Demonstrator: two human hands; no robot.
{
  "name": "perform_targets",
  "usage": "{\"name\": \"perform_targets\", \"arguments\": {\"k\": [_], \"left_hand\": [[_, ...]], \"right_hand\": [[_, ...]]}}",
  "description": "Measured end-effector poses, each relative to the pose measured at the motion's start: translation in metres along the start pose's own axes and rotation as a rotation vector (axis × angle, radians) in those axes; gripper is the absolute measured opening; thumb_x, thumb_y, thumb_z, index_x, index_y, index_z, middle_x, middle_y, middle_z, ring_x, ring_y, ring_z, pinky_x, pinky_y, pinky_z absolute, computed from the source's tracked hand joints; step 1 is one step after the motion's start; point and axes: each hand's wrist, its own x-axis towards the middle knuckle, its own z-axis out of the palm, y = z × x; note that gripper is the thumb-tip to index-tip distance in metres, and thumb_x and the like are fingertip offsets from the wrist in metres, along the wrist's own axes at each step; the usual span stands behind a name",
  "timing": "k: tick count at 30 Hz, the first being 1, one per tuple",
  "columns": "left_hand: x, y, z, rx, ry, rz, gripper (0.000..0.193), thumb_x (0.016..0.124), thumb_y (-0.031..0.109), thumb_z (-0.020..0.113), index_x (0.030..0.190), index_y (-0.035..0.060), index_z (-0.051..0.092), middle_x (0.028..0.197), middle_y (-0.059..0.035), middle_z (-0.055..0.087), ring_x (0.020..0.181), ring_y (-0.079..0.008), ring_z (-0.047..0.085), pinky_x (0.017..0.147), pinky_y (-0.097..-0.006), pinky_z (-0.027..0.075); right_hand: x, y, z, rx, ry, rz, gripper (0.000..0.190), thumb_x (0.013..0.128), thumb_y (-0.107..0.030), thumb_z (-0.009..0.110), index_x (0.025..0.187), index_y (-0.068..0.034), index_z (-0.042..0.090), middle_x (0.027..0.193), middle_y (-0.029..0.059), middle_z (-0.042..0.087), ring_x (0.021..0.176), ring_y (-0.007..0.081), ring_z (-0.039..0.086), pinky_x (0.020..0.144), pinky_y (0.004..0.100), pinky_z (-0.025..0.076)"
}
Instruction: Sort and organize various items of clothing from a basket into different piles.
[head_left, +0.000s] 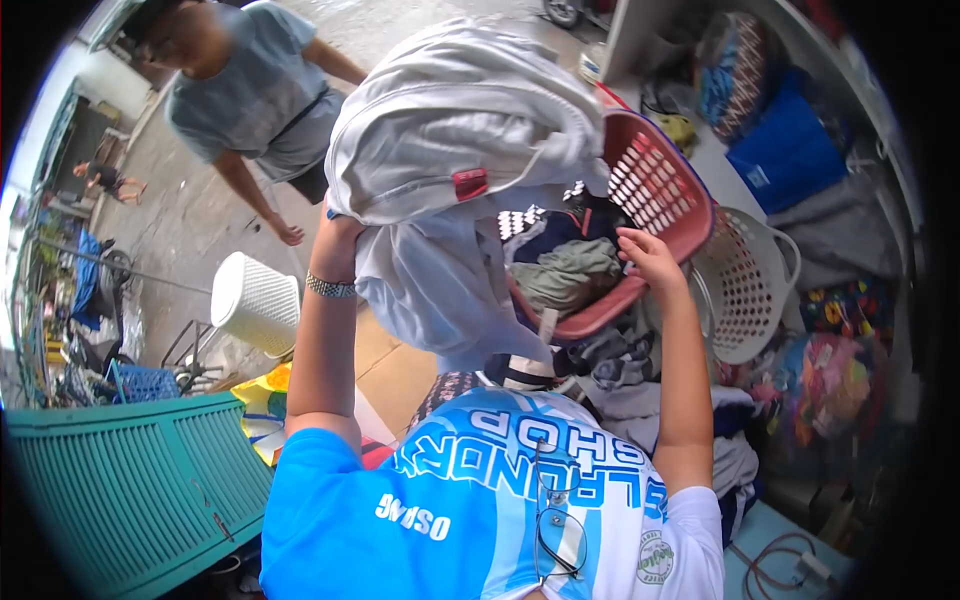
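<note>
A large light-grey garment (465, 127) with a small red tag is held up in front of me. My left hand (346, 229) grips its lower left side, and the cloth hides most of the fingers. Below and behind the garment stands a pink plastic laundry basket (652, 161) with perforated walls. Inside it lie a grey-green cloth (566, 274) and dark clothes (551, 232). Over the basket's right side, my right hand (646, 259) has its fingers apart with nothing in them.
A person (255, 97) stands at the upper left. Nearby are a white lidded hamper (255, 304) and a teal louvred panel (127, 480). To the right sit a white perforated basket (750, 289), a blue bag (791, 146), a bag of colourful items (832, 382) and piled clothes (637, 405).
</note>
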Motion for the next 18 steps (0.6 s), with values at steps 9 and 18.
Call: {"name": "perform_targets", "arguments": {"k": [9, 18], "left_hand": [[-0.033, 0.011, -0.147, 0.194, 0.364, 0.007, 0.054, 0.068, -0.003, 0.065, 0.12, -0.0005, 0.049, 0.109, -0.0092, 0.06, 0.095, -0.0189, 0.06, 0.083, -0.0318, 0.049], [-0.078, 0.027, -0.219, 0.24, 0.665, 0.129, 0.046, 0.071, -0.008, 0.065, 0.114, 0.0025, 0.053, 0.104, -0.0085, 0.061, 0.091, -0.017, 0.059, 0.08, -0.03, 0.048]], "right_hand": [[0.117, 0.026, 0.083, -0.573, -0.134, -0.019, 0.026, 0.084, -0.022, 0.063, 0.101, -0.003, 0.065, 0.077, 0.0027, 0.063, 0.065, 0.01, 0.056, 0.056, 0.0275, 0.044], [0.156, 0.098, 0.109, -1.023, -0.325, -0.224, 0.021, 0.068, -0.009, 0.067, 0.088, -0.003, 0.069, 0.103, 0.0178, 0.063, 0.099, 0.031, 0.06, 0.087, 0.0373, 0.047]]}}
